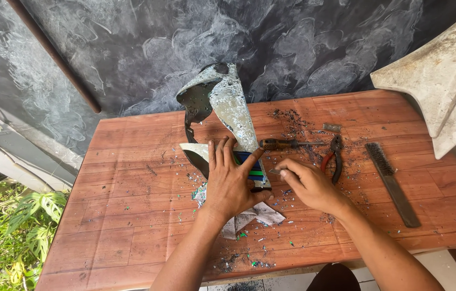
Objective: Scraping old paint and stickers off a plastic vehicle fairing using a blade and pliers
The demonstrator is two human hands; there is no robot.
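A bent, curved panel (227, 105) with worn grey-white paint and a blue and green patch lies on the wooden table (131, 205). My left hand (230, 180) presses flat on the panel's near end, fingers spread. My right hand (306, 186) is beside it on the right, pinching a small thin blade (275, 171) whose tip touches the panel's edge. Paint flakes and a crumpled piece of sandpaper (255, 215) lie under and around my hands.
A screwdriver (287, 144), red-handled pliers (334, 157) and a wire brush (392, 183) lie to the right of the panel. A white weathered body panel (443, 81) leans at the table's right end. A dark wall is behind and green plants (7, 231) are at the left.
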